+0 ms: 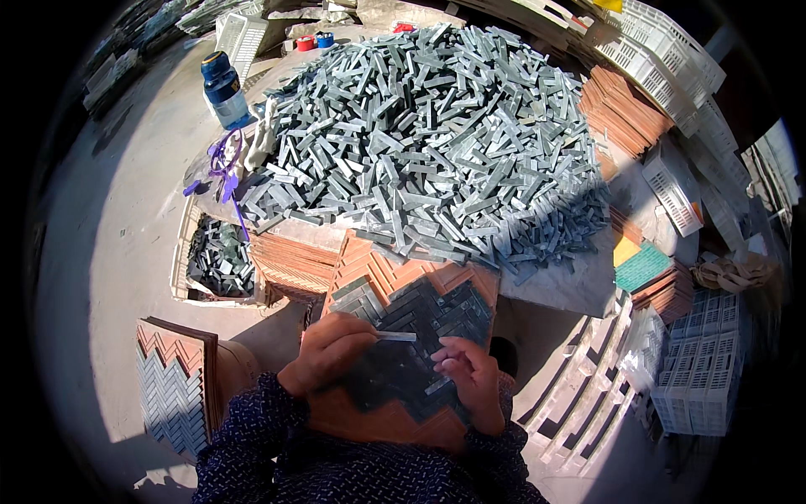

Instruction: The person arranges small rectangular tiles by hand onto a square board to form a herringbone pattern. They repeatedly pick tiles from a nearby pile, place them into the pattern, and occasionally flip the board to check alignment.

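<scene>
Pinched in my left hand is a thin, light grey stone strip, held level and pointing right. My right hand hovers beside the strip's far end, fingers curled and partly spread, with nothing visible in them. Below both hands lies an orange herringbone tray, tilted toward me. Dark stone strips fill much of its zigzag grooves, while bare orange grooves show along the top and bottom. Beyond the tray, a big heap of grey-green stone strips covers the table.
A crate of dark stone pieces stands left, beside stacked orange trays. A filled herringbone panel leans at lower left. A blue bottle and white gloves sit far left. At right are a slatted pallet and white crates.
</scene>
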`<state>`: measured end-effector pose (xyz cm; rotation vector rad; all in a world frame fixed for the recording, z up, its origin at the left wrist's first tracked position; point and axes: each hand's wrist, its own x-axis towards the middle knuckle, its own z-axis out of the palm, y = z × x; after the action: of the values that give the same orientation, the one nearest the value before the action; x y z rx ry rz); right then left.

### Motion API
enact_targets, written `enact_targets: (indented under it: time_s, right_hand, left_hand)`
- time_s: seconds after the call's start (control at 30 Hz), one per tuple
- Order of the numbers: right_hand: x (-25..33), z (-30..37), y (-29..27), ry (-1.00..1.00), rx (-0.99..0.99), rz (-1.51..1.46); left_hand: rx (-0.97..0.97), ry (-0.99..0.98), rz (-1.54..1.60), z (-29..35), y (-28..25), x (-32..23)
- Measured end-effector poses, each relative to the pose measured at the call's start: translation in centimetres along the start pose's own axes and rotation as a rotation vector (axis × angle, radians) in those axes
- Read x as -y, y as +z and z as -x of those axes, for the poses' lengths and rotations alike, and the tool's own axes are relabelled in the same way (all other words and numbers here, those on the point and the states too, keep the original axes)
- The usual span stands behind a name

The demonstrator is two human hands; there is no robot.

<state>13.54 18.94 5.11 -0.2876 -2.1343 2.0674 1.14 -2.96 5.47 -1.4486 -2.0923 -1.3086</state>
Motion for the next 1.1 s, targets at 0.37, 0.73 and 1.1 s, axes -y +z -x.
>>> enact_targets:
  time_s: [0.37,0.73,1.1]
  right_hand:
    - [1.4,0.5,1.5,0.090,0.054,-0.073]
    - [1.0,1.1,1.7,0.105,0.017,0.034]
    - [0.3,1.2,0.8,0.140,-0.030,0.083]
  left_hand:
    - [0.103,-0.636,0.412,0.9,2.2,-4.5]
    - [-0.634,-0.947,1.067,6.2,-0.9,2.5]
    - [-0.300,-0.900,0.203,2.4,-1.5,10.3]
